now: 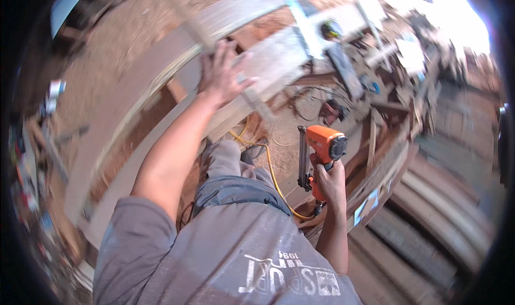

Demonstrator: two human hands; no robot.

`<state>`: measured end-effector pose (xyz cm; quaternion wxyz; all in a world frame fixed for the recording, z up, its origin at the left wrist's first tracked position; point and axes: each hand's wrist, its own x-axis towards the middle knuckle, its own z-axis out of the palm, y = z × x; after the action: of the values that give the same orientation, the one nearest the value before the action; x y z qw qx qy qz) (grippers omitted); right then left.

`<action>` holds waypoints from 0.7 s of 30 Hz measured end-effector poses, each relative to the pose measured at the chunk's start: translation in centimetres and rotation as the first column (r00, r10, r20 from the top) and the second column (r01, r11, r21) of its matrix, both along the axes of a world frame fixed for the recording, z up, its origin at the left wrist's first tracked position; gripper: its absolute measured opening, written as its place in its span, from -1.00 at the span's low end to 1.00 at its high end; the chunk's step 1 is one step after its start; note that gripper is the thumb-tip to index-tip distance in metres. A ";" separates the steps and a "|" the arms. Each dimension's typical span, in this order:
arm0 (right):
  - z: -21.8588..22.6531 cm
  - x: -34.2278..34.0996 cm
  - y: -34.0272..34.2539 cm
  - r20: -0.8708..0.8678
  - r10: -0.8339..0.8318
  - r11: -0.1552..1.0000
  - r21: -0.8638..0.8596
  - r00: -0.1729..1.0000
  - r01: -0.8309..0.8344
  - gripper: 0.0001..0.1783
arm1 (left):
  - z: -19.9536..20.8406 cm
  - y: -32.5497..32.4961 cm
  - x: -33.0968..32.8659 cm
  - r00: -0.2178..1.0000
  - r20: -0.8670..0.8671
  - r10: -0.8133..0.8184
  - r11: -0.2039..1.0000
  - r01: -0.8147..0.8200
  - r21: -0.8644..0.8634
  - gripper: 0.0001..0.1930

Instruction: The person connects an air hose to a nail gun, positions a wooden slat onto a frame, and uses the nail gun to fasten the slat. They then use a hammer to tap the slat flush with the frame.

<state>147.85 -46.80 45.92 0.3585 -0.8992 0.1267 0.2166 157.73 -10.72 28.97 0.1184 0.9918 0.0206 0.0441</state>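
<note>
My right hand [330, 179] is wrapped round the handle of an orange and black nail gun [324, 139], held upright beside my body. A yellow air hose [274, 179] runs from the base of its grip toward my legs. Farther forward, my left hand [222, 77] lies with fingers spread on a narrow wooden slat [258, 104]. That slat crosses a long pale wooden frame [279, 58], whose boards look curved in this view. Motion blurs the hand's edges, and the underside of the palm is hidden.
Beyond the frame lies a metal square-shaped tool [295, 18], blurred. A dark red power tool [332, 111] with cords rests on the dusty ground. Wood scraps [399, 98] are heaped at the right, near stacked boards [440, 198]. Sawdust covers the ground [115, 53] at the left.
</note>
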 end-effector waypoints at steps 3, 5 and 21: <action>-0.9 -4.7 -6.2 0.130 -0.254 0.961 0.147 0.958 0.235 -0.67 | 0.5 -0.3 0.2 0.995 0.078 -0.063 0.998 0.062 0.021 -0.19; 0.4 -6.9 -9.6 0.091 -0.327 0.942 0.105 0.941 0.317 -0.46 | -3.3 1.1 0.6 0.950 0.301 -0.083 0.995 0.098 -0.035 -0.18; -0.9 -33.5 -21.9 0.571 -0.701 0.248 -0.367 0.427 0.897 -0.39 | -3.1 0.9 0.8 0.988 0.118 -0.095 0.984 0.075 0.160 -0.21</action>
<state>114.35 -68.69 45.02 0.1082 -0.7840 0.5807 -0.1906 158.57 -9.80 25.82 0.0438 0.9932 -0.0329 0.1026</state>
